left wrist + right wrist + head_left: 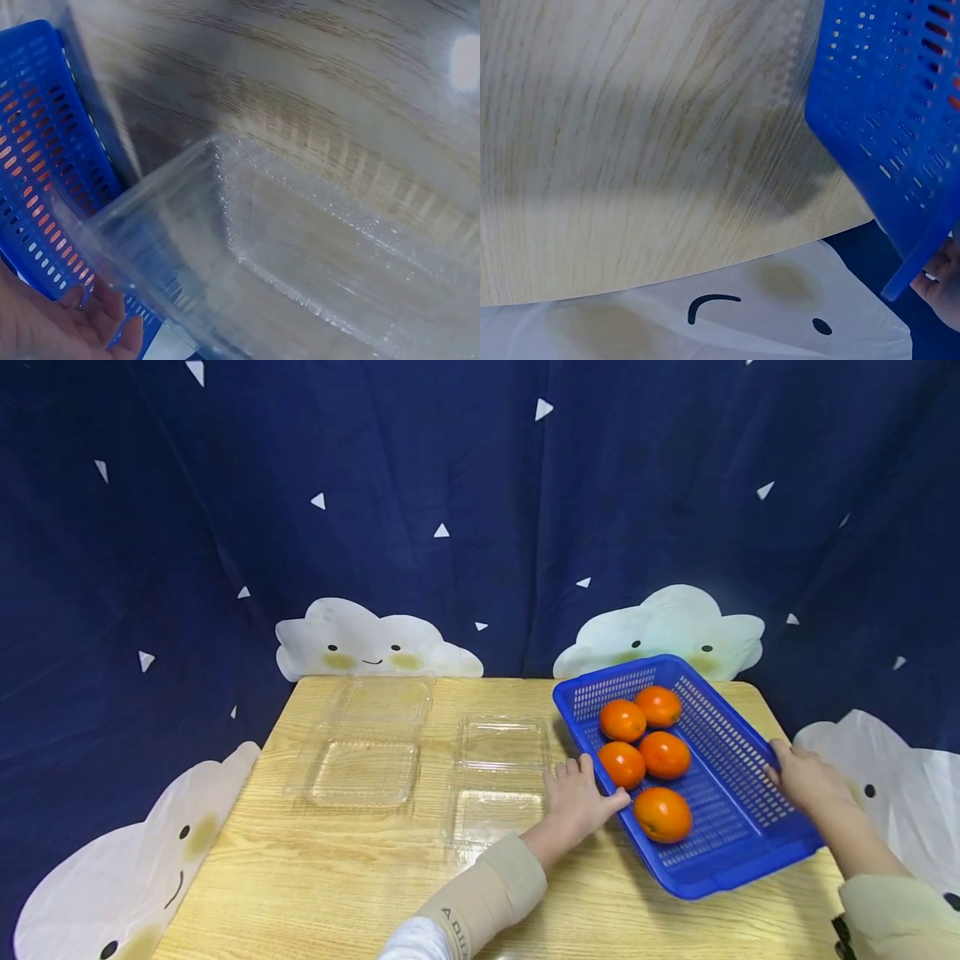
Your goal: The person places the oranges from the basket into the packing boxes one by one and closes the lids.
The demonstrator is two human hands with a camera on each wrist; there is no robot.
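1. Oranges (pixel 663 815): 5 tot.
2. Blue basket (pixel 722 806): 1.
3. Clear plastic containers (pixel 363 772): 2 vis.; can't tell if ea. is a stack.
4. L hand (pixel 579 797) + R hand (pixel 810 779): 2 tot.
5. Sleeves (pixel 487 893): 2, 1 per arm.
6. Wood-grain surface (pixel 300 893): 1.
7. Dark blue backdrop (pixel 480 460): 1.
8. White cloud shapes (pixel 367 627): 4.
9. Sm. white triangles (pixel 543 410): approx. 15.

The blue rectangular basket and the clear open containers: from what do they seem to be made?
Blue rectangular basket: probably plastic, smooth, slightly glossy; uniformly slotted walls suggest moulding.
Clear open containers: likely thin plastic, shiny; the wood-grained tabletop shows through.
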